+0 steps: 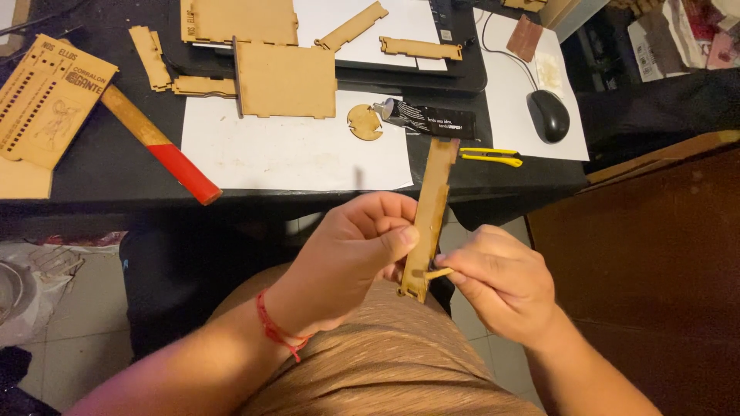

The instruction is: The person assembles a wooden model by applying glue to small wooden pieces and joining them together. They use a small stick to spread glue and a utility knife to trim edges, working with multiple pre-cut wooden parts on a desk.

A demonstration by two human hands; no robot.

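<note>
Left hand (351,254): closed, fingers pinching a long notched wooden strip (429,216), held upright over the lap below the bench (116,166) edge. Right hand (501,281): closed on a small wooden stick (438,273), its tip touching the strip's lower end. At 12 o'clock: black glue tube (428,119). At 1 o'clock: yellow utility knife (490,157). At 10 o'clock: red-handled hammer (162,146).

Black glue tube (428,119) with pale label print lies upper centre on the white sheet. Printed tan board (48,100) with dark lettering lies upper left.
</note>
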